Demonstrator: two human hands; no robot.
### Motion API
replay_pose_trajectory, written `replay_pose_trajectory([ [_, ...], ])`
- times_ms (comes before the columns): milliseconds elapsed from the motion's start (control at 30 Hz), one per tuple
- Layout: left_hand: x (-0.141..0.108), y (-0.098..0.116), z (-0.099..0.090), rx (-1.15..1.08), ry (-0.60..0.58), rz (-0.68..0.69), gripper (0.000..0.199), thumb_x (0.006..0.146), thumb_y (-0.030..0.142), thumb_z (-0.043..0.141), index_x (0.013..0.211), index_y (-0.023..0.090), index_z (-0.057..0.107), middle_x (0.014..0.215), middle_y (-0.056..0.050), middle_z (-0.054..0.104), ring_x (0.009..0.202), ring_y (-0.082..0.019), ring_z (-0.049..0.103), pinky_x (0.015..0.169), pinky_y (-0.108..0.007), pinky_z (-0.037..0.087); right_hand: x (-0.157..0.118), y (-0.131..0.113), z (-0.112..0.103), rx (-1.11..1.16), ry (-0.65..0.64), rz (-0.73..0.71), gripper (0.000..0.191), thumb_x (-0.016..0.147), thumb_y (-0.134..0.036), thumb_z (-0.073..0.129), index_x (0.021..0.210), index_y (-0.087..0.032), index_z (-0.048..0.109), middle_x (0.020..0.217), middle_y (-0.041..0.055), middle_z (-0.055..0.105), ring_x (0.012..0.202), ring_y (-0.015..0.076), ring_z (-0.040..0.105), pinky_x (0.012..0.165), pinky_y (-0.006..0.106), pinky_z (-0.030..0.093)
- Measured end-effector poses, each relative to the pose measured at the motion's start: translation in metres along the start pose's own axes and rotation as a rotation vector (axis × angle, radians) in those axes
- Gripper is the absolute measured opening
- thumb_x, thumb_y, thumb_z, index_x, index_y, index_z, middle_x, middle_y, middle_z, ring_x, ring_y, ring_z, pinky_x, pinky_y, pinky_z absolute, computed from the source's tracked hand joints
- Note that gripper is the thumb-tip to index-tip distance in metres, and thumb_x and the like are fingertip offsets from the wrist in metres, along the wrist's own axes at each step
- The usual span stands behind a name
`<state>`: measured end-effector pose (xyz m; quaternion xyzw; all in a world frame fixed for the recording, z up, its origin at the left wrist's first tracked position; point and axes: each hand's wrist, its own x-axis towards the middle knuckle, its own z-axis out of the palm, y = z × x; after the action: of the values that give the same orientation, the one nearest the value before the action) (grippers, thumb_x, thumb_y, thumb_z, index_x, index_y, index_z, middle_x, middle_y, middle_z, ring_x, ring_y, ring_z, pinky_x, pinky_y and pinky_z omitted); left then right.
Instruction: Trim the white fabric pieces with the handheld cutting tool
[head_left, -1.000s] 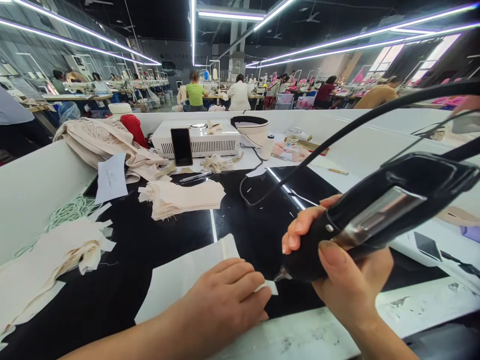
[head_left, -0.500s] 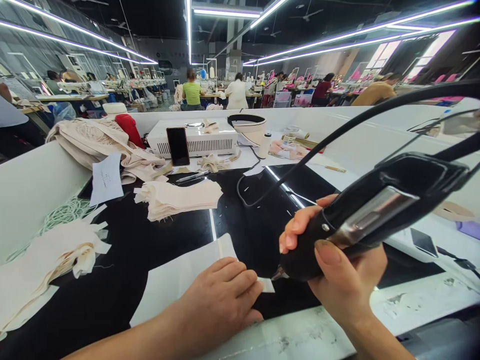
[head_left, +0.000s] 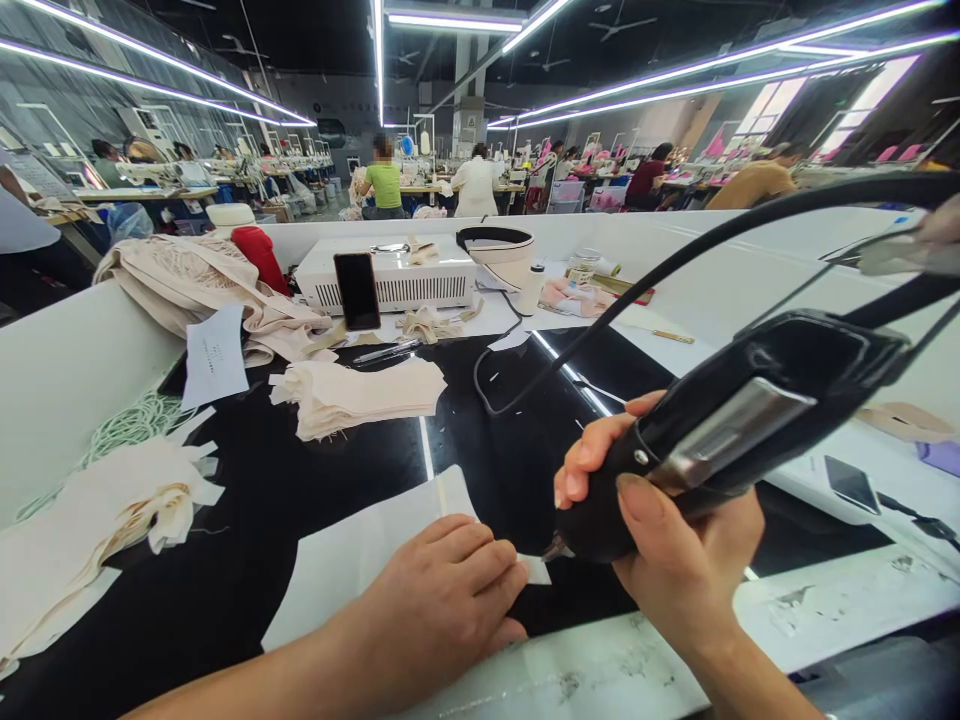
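Note:
My left hand presses down on a white fabric piece that lies on the black work surface, its fingers together and curled over the right edge. A narrow white end pokes out past the fingertips. In my right hand is a black corded handheld tool with a metal plate on its side, tilted down to the left. Its small pointed metal tip is at the narrow white end; whether it touches cannot be made out. What lies beneath my left palm is hidden.
A stack of cream fabric pieces lies ahead, another pile to the left beside green cord. A phone leans on a white vented box. The tool's black cable arches on the right. Co-workers sit farther back.
The tool's rear end has dipped slightly and shifted a little left with my right hand. My left hand and the white fabric piece stay almost in place.

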<state>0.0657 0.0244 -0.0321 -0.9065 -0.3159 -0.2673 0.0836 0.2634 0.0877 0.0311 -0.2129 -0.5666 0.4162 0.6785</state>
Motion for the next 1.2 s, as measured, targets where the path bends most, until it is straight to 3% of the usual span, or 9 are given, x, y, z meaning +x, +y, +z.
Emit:
replay_pose_trajectory([
  [267,0.0,-0.002,-0.001,-0.001,0.013,0.0,0.035,0.128,0.038,0.046,0.124,0.014,0.072,0.109,-0.002,0.078,0.099,-0.022,0.072,0.098,-0.036,0.059,-0.002,-0.007,-0.002,0.05,0.017,0.031,0.04,0.096,-0.045,0.096,0.122,-0.028,0.071,0.088,-0.0022,0.075,0.062,0.0155,0.07,0.055,0.029,0.065],
  [500,0.001,-0.002,-0.003,0.0,-0.01,-0.004,0.03,0.126,0.038,0.055,0.125,0.014,0.071,0.111,-0.002,0.078,0.1,-0.022,0.072,0.099,-0.038,0.061,-0.006,-0.007,0.001,0.054,0.008,0.039,0.04,0.097,-0.045,0.097,0.123,-0.029,0.071,0.088,-0.0023,0.076,0.063,0.0151,0.071,0.055,0.028,0.065],
  [900,-0.003,-0.005,0.0,0.012,0.027,0.07,0.032,0.128,0.031,0.048,0.123,0.014,0.074,0.112,-0.004,0.08,0.11,-0.019,0.076,0.12,-0.034,0.056,-0.005,-0.016,-0.014,-0.046,0.032,0.032,0.041,0.093,-0.045,0.099,0.119,-0.028,0.073,0.085,-0.0009,0.074,0.061,0.0169,0.071,0.054,0.029,0.067],
  [1100,-0.004,-0.006,0.0,0.039,-0.041,0.041,0.024,0.124,0.034,0.06,0.122,0.014,0.074,0.109,-0.005,0.079,0.105,-0.02,0.076,0.115,-0.037,0.06,-0.008,-0.018,-0.017,-0.044,0.039,0.038,0.042,0.092,-0.044,0.099,0.12,-0.028,0.073,0.085,-0.0009,0.074,0.062,0.0176,0.07,0.053,0.03,0.068],
  [1200,-0.003,-0.006,0.001,0.022,-0.035,0.036,0.027,0.125,0.032,0.056,0.12,0.013,0.074,0.108,-0.005,0.08,0.102,-0.02,0.076,0.109,-0.036,0.062,-0.008,-0.019,-0.018,-0.044,0.041,0.043,0.042,0.092,-0.044,0.099,0.121,-0.028,0.073,0.085,-0.0012,0.073,0.063,0.0175,0.07,0.053,0.03,0.068],
])
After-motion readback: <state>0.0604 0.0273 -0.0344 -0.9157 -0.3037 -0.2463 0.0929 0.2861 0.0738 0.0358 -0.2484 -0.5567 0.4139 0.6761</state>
